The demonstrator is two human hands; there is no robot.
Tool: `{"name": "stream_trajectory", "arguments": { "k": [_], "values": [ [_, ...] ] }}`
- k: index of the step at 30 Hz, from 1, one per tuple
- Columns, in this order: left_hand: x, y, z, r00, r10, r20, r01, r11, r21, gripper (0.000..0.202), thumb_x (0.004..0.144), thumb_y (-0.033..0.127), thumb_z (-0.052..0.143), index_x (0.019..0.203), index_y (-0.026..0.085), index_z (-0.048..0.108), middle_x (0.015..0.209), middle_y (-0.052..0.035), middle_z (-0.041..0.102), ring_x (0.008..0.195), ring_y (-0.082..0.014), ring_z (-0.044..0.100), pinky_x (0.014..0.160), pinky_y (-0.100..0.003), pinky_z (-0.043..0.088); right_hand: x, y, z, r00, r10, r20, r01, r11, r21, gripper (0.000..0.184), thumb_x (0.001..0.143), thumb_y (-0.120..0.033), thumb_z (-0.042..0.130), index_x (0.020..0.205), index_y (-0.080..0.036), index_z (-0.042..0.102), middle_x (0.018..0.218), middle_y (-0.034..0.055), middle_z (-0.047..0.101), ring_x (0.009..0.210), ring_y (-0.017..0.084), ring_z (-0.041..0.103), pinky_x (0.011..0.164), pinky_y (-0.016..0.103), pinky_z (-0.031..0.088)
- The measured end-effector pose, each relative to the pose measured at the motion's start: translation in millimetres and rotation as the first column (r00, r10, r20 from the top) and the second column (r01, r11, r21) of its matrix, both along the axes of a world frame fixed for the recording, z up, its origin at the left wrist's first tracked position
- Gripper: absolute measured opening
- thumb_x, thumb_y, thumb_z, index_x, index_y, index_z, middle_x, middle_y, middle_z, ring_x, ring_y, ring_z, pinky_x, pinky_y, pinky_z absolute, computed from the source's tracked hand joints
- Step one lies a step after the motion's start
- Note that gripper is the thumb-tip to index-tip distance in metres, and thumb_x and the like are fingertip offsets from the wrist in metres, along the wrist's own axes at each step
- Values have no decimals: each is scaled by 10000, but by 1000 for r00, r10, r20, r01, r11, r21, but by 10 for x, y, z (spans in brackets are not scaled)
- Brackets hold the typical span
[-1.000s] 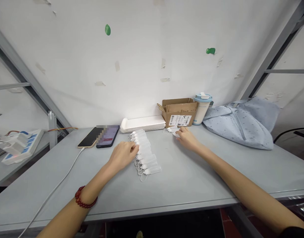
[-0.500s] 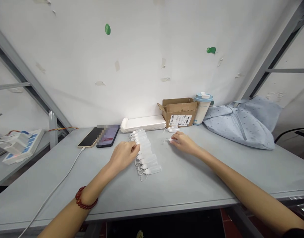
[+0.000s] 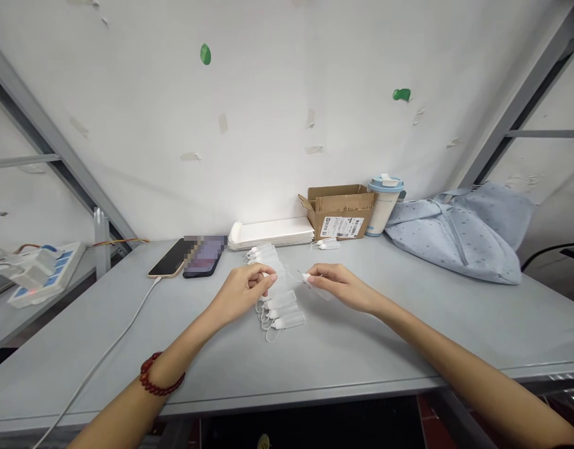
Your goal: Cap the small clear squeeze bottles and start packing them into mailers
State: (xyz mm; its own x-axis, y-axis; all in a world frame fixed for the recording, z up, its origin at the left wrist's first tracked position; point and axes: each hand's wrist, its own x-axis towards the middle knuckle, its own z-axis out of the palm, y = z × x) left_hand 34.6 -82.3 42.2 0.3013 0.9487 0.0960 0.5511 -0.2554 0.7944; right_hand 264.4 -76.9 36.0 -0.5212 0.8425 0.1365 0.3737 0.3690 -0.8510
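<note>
My right hand (image 3: 345, 287) pinches a small clear plastic bottle (image 3: 320, 292) by its white neck, and a thin tip points toward my left hand. My left hand (image 3: 244, 290) is closed, thumb against forefinger, above a row of similar bottles; what it pinches, if anything, I cannot make out. Those lying bottles (image 3: 289, 320) are translucent with white caps, and thin white cord loops (image 3: 272, 335) hang off their left ends. The middle of the row is partly hidden by my left hand. One more bottle (image 3: 328, 244) lies in front of the cardboard box.
Behind the row are a white stack in plastic wrap (image 3: 272, 232), an open cardboard box (image 3: 340, 209) and a lidded cup (image 3: 382, 209). A pale blue cloth bag (image 3: 455, 237) lies right. Two phones (image 3: 205, 257) and a charging cable (image 3: 113, 346) are left, near a power strip (image 3: 48, 274).
My right hand has moved left and toward me with the bottle, closer to my left hand. My left hand has shifted slightly right, thumb and forefinger now pinched together.
</note>
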Motion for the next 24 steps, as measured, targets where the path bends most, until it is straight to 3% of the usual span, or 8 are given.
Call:
{"name": "stream_trajectory", "arguments": {
  "k": [5, 12, 24],
  "values": [
    [29, -35, 14, 996, -59, 61, 63, 996, -67, 375, 791, 431, 495, 1022, 146, 570, 642, 7, 550, 483, -97, 488, 480, -217, 420, -39, -49, -2, 996, 83, -33, -86, 992, -96, 299, 864, -396, 445, 737, -154, 566, 658, -20, 468, 583, 91, 391, 540, 215, 317],
    [9, -30, 7, 987, -139, 87, 143, 989, -42, 300, 808, 397, 468, 869, 139, 610, 680, -10, 563, 495, -88, 469, 501, -217, 419, -59, -50, -71, 989, 133, -60, -140, 983, -121, 304, 863, -395, 445, 751, -147, 578, 650, -17, 475, 571, 91, 394, 535, 213, 318],
    [57, -106, 88, 992, -126, 20, 127, 990, -62, 252, 773, 349, 494, 861, 145, 613, 717, -30, 601, 518, -97, 487, 503, -212, 417, -54, -45, -93, 991, 123, -46, -127, 987, -101, 321, 858, -419, 445, 713, -155, 557, 621, -29, 472, 539, 85, 378, 526, 215, 306]
  ]
}}
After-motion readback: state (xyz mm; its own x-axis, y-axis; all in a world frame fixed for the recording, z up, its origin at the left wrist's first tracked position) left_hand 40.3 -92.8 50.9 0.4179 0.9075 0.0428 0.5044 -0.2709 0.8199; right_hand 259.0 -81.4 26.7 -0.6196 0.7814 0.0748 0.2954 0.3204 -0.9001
